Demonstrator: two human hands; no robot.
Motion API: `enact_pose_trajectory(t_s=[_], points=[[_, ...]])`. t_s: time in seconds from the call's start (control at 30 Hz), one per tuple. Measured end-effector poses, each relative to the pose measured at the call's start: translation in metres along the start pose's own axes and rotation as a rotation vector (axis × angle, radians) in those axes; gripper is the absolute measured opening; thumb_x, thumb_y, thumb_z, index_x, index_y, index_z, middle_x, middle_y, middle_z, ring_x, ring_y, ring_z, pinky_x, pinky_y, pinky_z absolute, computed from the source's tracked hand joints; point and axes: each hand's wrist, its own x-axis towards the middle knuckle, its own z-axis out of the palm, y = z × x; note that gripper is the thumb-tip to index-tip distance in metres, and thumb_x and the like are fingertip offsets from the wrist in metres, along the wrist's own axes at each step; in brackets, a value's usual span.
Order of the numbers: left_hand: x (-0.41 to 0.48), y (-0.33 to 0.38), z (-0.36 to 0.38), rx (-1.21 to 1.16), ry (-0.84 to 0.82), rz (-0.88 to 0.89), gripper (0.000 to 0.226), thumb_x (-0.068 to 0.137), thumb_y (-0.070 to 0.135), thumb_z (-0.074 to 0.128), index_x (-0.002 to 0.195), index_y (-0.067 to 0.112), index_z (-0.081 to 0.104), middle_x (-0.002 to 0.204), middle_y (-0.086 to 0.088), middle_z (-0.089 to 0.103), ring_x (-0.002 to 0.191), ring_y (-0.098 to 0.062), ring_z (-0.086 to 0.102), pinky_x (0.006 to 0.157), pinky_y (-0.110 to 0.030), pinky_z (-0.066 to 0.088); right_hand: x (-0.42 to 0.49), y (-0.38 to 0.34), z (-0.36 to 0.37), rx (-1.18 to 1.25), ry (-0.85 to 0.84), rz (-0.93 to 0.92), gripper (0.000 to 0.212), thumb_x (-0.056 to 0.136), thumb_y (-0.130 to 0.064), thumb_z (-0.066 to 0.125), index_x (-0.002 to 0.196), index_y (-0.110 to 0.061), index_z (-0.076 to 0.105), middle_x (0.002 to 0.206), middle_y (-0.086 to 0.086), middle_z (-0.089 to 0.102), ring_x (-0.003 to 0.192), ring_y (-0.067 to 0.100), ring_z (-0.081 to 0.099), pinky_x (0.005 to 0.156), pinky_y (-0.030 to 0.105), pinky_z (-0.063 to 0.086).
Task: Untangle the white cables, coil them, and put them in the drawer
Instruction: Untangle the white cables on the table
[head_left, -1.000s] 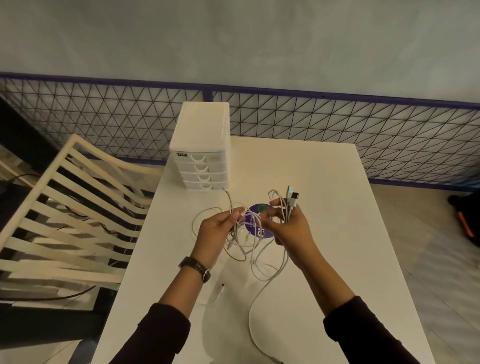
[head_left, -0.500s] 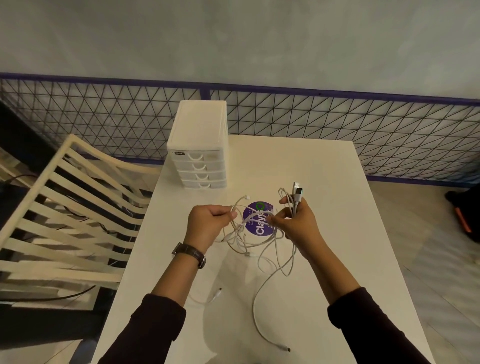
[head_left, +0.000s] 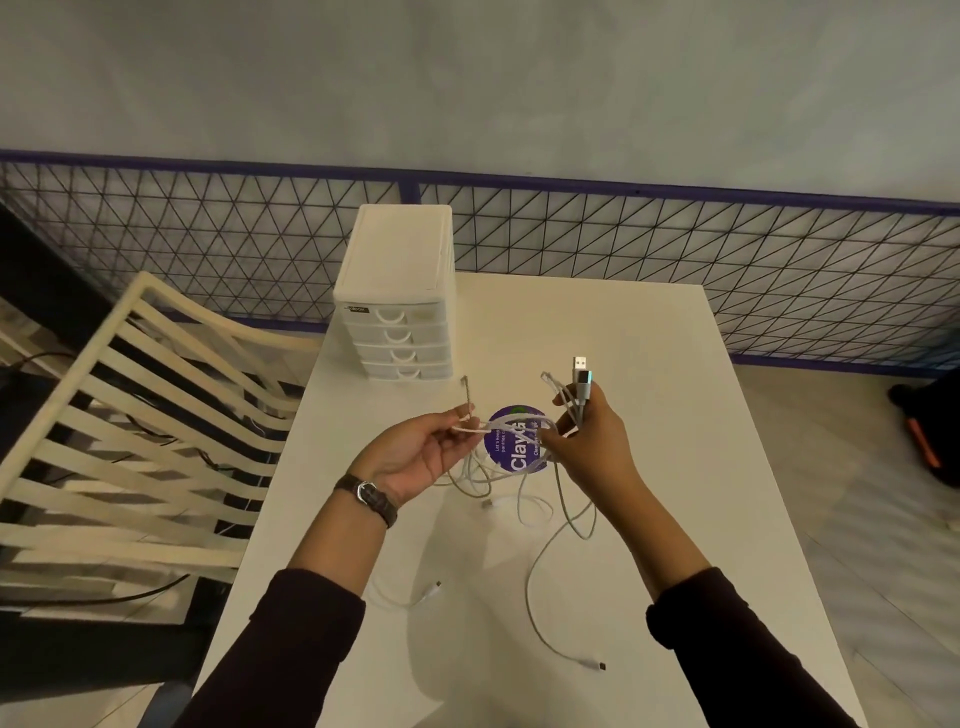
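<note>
A terrace or café seating corner: white table (head_left: 649, 364), slatted chair (head_left: 130, 415), wire-mesh railing (head_left: 727, 249), tiled floor (head_left: 857, 493)

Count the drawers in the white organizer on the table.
4, stacked in the white drawer unit at the far edge of the table: top drawer, second drawer, third drawer, bottom drawer. All look shut; none seems hidden.

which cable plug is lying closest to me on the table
The dark-tipped plug ending the long loose strand. The other loose plug lies farther back; the USB-A plug stands in the right hand.
</note>
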Motion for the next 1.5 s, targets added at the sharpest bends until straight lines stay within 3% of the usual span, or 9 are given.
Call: enact_pose_trajectory(t_s=[0.17, 0.3, 0.43, 0.73, 0.87, 1.03, 1.3, 1.4, 1.5], points=[[0.006, -0.002, -0.005, 0.272, 0.019, -0.004, 0.03, 0.089, -0.007, 0.044, 0.11, 0.011, 0.053, 0.063, 0.001, 0.039, 0.034, -0.003, 0.031, 0.033, -0.014, 0.032, 0.0, -0.001, 0.005, -0.036, -0.036, -0.001, 0.042, 0.075, -0.006, 0.071, 0.109, -0.014, 0.047, 0.082, 0.002, 0.06, 0.066, 0.018, 0.056, 0.054, 0.021, 0.044], [0.002, 0.01, -0.004, 0.827, 0.102, 0.262, 0.052, 0.081, -0.015, 0.052, 0.122, 0.016, 0.053, 0.072, -0.002, 0.052, 0.056, -0.011, 0.049, 0.052, -0.014, 0.048, 0.005, -0.005, 0.0, 0.04, -0.055, 0.064, 0.042, 0.071, -0.005, 0.074, 0.102, -0.013, 0.047, 0.081, 0.009, 0.061, 0.069, 0.025, 0.062, 0.054, 0.03, 0.052], [0.007, 0.006, -0.006, 1.085, 0.338, 0.577, 0.022, 0.079, -0.004, 0.062, 0.097, 0.007, 0.069, 0.079, -0.007, 0.065, 0.069, -0.021, 0.063, 0.072, -0.029, 0.056, -0.001, -0.011, 0.004, 0.163, -0.15, 0.122, 0.031, 0.073, -0.004, 0.07, 0.097, -0.01, 0.051, 0.076, 0.009, 0.062, 0.059, 0.021, 0.062, 0.044, 0.023, 0.052], [0.008, -0.001, 0.004, 0.871, 0.328, 0.43, 0.007, 0.086, 0.017, 0.062, 0.085, 0.01, 0.063, 0.092, -0.007, 0.066, 0.086, -0.019, 0.062, 0.074, -0.027, 0.051, -0.005, -0.002, 0.001, 0.437, -0.209, 0.239, 0.026, 0.071, 0.003, 0.075, 0.08, -0.015, 0.059, 0.078, 0.009, 0.065, 0.066, 0.025, 0.065, 0.046, 0.023, 0.05], [-0.004, -0.002, 0.012, 0.786, -0.095, 0.295, 0.005, 0.088, 0.013, 0.054, 0.085, 0.012, 0.058, 0.111, -0.003, 0.069, 0.11, -0.02, 0.059, 0.093, -0.03, 0.04, -0.003, -0.001, -0.003, 0.486, -0.123, 0.244, 0.025, 0.073, 0.004, 0.073, 0.075, -0.013, 0.054, 0.075, 0.01, 0.064, 0.068, 0.027, 0.066, 0.046, 0.025, 0.052], [-0.007, -0.01, 0.004, 0.821, -0.358, 0.202, 0.029, 0.072, 0.001, 0.05, 0.082, 0.025, 0.063, 0.111, 0.0, 0.065, 0.098, -0.015, 0.059, 0.087, -0.028, 0.042, 0.005, 0.0, -0.007, 0.553, 0.0, 0.213, 0.032, 0.072, 0.004, 0.075, 0.072, -0.012, 0.047, 0.065, 0.008, 0.058, 0.059, 0.021, 0.063, 0.05, 0.03, 0.053], [0.005, -0.011, -0.017, 1.178, -0.248, 0.226, 0.034, 0.083, 0.007, 0.066, 0.102, 0.034, 0.055, 0.091, -0.005, 0.074, 0.093, -0.017, 0.067, 0.092, -0.03, 0.046, 0.014, 0.005, -0.01, 0.617, 0.121, 0.214, 0.029, 0.075, 0.005, 0.072, 0.075, -0.012, 0.049, 0.07, 0.009, 0.059, 0.055, 0.009, 0.064, 0.044, 0.023, 0.049], [0.004, -0.009, -0.022, 1.221, -0.124, 0.315, 0.013, 0.085, 0.016, 0.066, 0.078, 0.024, 0.073, 0.085, 0.007, 0.075, 0.094, -0.007, 0.067, 0.095, -0.026, 0.047, 0.017, 0.012, -0.015, 0.596, 0.162, 0.22, 0.029, 0.075, 0.004, 0.072, 0.074, -0.012, 0.048, 0.071, 0.01, 0.058, 0.064, 0.018, 0.063, 0.045, 0.025, 0.051], [-0.002, -0.003, -0.025, 1.166, 0.002, 0.414, 0.021, 0.086, 0.015, 0.064, 0.067, 0.011, 0.072, 0.088, 0.008, 0.073, 0.08, 0.007, 0.064, 0.071, -0.01, 0.047, 0.021, 0.022, -0.021, 0.587, 0.235, 0.236, 0.032, 0.076, 0.005, 0.07, 0.072, -0.014, 0.045, 0.07, 0.009, 0.051, 0.068, 0.021, 0.062, 0.044, 0.024, 0.051]])
